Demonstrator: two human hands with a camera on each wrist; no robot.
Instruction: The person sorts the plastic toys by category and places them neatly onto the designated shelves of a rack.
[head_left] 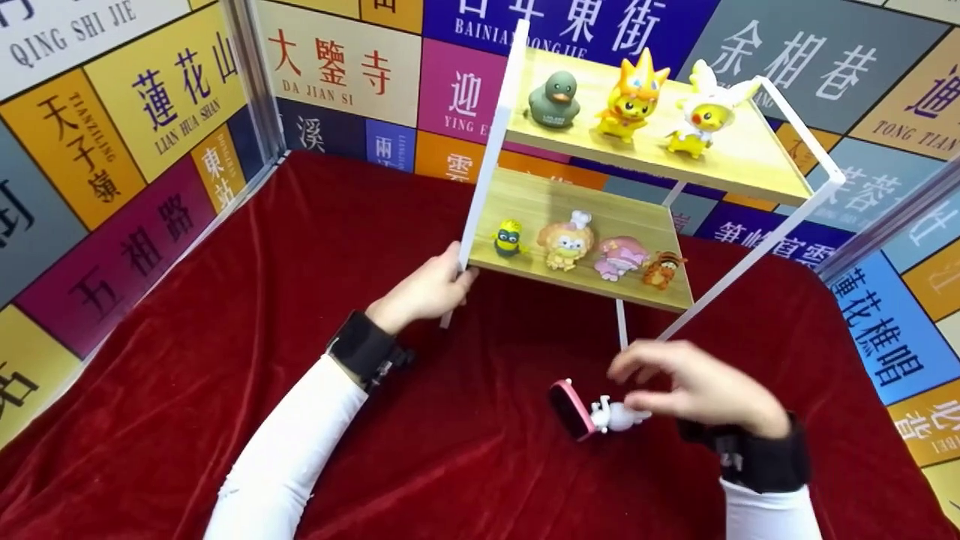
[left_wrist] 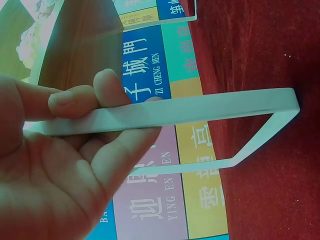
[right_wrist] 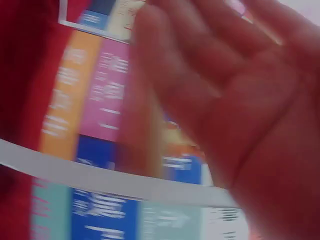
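A two-tier shelf (head_left: 600, 289) with white metal posts and wood-look boards stands in the middle of the head view. My left hand (head_left: 427, 289) grips its front left post (left_wrist: 215, 109), thumb on one side and fingers on the other. My right hand (head_left: 694, 379) is beside the lower front right post (head_left: 739, 277), fingers loosely bent and holding nothing. In the right wrist view that hand (right_wrist: 240, 95) is blurred; whether it touches the post (right_wrist: 110, 179) I cannot tell. Just below it, a small white figure (head_left: 621, 416) with a pink-rimmed dark oval head (head_left: 570, 411) lies on the cloth.
On the top board are a green duck (head_left: 555, 101) and two yellow figures (head_left: 632, 101) (head_left: 697, 120). The lower board bears several small figures, among them a lion-like one (head_left: 568, 244). Red cloth (head_left: 360, 465) covers the table, with sign-printed walls (head_left: 345, 67) behind.
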